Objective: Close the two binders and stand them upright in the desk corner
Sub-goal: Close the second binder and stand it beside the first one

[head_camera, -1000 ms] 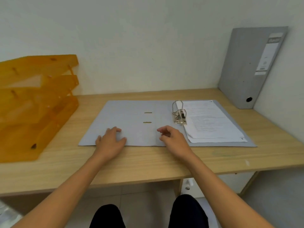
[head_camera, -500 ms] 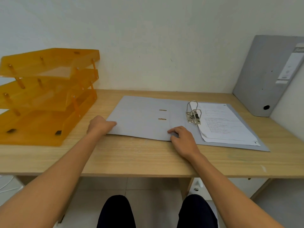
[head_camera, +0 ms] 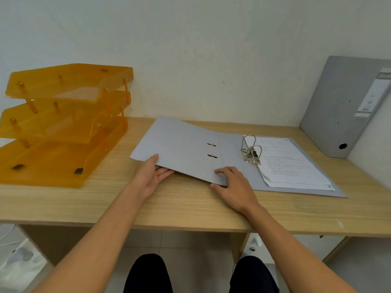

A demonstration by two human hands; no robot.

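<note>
The left hand (head_camera: 151, 176) is gripping the binder (head_camera: 182, 149) cover's edge at frame centre (fingers underneath for lifting), while the right hand (head_camera: 232, 185) is pinching its near edge, steadying it.

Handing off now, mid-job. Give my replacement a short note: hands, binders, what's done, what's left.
Left hand: fingers slid under the open binder's front cover, lifting its left edge.
Right hand: gripping that cover's near edge by the spine fold.
Papers lie on the ring mechanism, rings shut.
Second binder: closed, upright in the right corner. Done.
Left: fold the cover over, stand this binder beside the other.
</note>
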